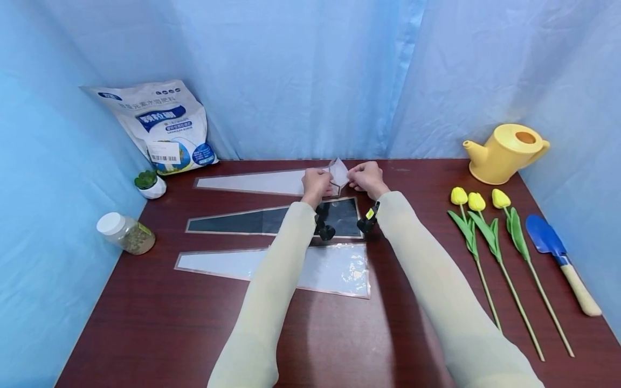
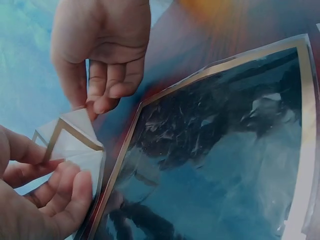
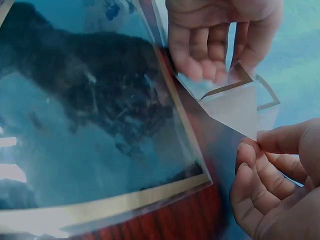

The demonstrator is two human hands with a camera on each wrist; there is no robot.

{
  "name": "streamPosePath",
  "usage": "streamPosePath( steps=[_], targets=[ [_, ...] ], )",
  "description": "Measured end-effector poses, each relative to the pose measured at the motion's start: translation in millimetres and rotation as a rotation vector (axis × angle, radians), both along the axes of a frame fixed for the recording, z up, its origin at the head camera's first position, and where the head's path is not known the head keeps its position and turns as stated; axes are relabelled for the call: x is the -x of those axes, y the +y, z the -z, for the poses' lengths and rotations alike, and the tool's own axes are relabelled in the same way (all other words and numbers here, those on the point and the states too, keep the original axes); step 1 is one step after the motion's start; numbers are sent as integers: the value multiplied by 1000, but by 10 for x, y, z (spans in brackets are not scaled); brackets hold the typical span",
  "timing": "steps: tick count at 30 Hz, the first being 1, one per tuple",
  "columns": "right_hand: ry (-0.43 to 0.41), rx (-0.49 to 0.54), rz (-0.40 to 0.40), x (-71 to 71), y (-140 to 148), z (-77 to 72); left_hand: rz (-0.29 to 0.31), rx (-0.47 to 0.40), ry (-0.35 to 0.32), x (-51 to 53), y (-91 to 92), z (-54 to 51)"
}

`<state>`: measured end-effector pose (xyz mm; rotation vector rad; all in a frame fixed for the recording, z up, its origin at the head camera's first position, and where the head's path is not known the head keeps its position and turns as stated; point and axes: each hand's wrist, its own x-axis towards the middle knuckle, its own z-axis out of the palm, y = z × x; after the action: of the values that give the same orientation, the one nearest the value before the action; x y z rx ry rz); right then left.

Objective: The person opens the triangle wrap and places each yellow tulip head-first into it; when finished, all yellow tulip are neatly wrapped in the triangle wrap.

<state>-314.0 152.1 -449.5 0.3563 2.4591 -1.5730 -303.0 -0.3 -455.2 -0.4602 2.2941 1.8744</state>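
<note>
The left hand's (image 1: 316, 183) and right hand's (image 1: 367, 178) fingers pinch the farthest white sheet's folded end (image 1: 342, 171) above the bench (image 1: 170, 323).

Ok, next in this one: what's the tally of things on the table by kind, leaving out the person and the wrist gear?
White sheets: 2
Black sheet: 1
Yellow tulips: 3
Watering can: 1
Trowel: 1
Printed bag: 1
Lidded jar: 1
Potted plant: 1
Total: 11

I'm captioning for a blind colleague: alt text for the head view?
Left hand and right hand pinch the raised end of the farthest of three tapered sheets on a dark table; yellow tulips and a trowel lie at right.
</note>
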Motion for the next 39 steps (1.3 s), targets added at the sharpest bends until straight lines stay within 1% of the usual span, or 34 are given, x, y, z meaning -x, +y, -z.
streamPosePath(
  steps=[3,6,10,13,17,21,25,33,36,39],
  targets=[
    [9,-26,-3,-1,21,35,-13,56,1,11,-12,-1],
    [29,-53,-10,0,33,69,-20,87,8,12,-29,6],
    [63,-97,-21,0,35,100,-32,74,8,22,-53,43],
    [72,-113,-20,-2,33,116,-27,80,2,36,-72,65],
    [86,-110,-14,-2,29,127,-8,104,-12,40,-85,64],
    [107,-124,-7,4,22,124,-5,114,-15,44,-87,60],
    [100,-133,-3,0,22,129,1,122,-13,48,-84,70],
    [74,-73,-34,-50,79,60,1,122,0,37,-67,79],
    [78,-59,-32,-79,113,-2,2,123,9,38,-79,78],
    [82,-58,-22,-123,169,-97,9,124,18,37,-85,78]
  ],
)
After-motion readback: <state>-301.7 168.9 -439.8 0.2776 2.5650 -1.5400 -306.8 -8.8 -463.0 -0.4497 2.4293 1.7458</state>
